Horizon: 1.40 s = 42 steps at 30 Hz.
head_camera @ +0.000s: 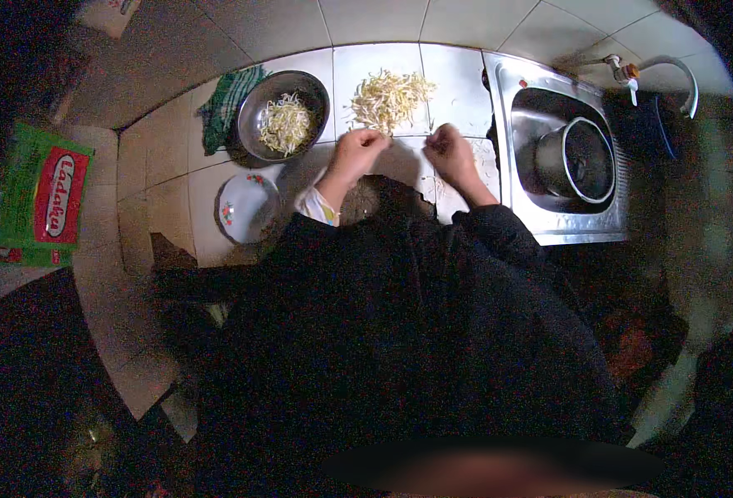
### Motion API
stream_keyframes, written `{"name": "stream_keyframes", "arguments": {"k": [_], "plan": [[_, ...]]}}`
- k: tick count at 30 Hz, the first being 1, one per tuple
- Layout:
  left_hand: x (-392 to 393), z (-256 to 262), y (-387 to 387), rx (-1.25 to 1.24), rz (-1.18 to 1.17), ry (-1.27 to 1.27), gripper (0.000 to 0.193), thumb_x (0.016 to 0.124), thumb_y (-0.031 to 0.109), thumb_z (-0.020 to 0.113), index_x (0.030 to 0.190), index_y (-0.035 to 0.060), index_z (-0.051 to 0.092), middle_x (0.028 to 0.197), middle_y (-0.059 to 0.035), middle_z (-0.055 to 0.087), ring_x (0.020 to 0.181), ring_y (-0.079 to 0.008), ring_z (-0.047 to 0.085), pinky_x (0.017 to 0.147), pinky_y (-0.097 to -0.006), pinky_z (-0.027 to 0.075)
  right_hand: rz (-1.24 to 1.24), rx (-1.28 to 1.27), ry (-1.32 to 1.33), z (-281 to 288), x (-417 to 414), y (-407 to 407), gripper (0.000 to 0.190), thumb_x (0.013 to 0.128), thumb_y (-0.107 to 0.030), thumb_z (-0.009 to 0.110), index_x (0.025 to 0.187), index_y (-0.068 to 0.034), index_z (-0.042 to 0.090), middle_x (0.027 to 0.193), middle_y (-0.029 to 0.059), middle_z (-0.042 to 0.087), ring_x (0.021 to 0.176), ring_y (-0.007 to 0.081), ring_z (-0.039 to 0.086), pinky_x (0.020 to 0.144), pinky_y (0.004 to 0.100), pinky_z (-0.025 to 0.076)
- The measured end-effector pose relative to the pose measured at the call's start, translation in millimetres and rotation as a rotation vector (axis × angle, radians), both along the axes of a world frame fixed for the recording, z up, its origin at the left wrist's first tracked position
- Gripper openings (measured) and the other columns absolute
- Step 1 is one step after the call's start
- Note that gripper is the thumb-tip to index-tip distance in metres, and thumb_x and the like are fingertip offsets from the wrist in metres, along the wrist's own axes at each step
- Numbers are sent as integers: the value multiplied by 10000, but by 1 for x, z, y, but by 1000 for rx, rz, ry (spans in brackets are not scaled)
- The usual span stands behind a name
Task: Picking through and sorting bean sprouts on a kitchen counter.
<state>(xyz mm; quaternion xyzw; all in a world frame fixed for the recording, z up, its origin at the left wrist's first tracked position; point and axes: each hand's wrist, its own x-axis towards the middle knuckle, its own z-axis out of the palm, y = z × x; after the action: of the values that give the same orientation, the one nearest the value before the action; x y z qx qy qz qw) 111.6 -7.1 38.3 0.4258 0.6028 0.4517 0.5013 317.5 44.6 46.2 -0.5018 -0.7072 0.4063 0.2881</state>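
Note:
A loose pile of bean sprouts lies on the white-tiled counter before me. At its near edge is my left hand, thumb and forefinger pinched together. Any sprout between those fingertips is too small to make out. To the right of the pile, my right hand has its fingers curled close together over the tiles. What it may hold is hidden. Thin sprout scraps are scattered beneath and beside that hand. A metal bowl on the left contains more bean sprouts.
A green checked cloth sits behind the bowl. Nearer me is a white plate with red flowers. On the right, a steel sink holds a metal pot, near a tap. A green Ladaku packet is at far left.

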Motion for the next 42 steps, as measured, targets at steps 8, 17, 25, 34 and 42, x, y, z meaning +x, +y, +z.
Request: {"name": "stream_keyframes", "arguments": {"k": [8,17,25,34,42], "plan": [[-62,40,6,58,215,119,257,807,212,646,913,-23,644,792,-43,637,690,-98,547,640,-237,439,-50,151,-286,-37,9,75,212,687,-138,642,798,-3,521,712,182,588,696,323,591,641,346,466],[-32,41,9,0,-18,-36,217,818,153,630,951,-18,649,784,-10,628,665,-68,523,608,-220,419,-101,95,-287,-13,-21,63,259,705,-192,664,805,3,527,761,163,616,745,288,613,669,344,475],[8,61,16,159,-92,359,157,791,73,584,912,-3,647,742,-74,651,665,-89,570,619,-251,452,80,-44,341,48,-54,30,279,664,-108,751,770,-40,502,707,61,603,661,126,584,640,265,485],[7,59,10,180,-64,310,185,793,131,618,890,-24,644,759,-86,659,655,-110,582,609,-263,457,-72,-403,606,52,-39,33,223,719,33,679,748,-61,479,695,35,584,621,119,560,557,232,469],[-110,11,14,210,316,632,192,758,163,647,887,23,672,811,-129,667,740,-216,647,687,-293,495,-100,103,-223,-25,18,80,246,648,-132,694,819,-10,565,761,128,632,719,244,628,657,317,484]]}}
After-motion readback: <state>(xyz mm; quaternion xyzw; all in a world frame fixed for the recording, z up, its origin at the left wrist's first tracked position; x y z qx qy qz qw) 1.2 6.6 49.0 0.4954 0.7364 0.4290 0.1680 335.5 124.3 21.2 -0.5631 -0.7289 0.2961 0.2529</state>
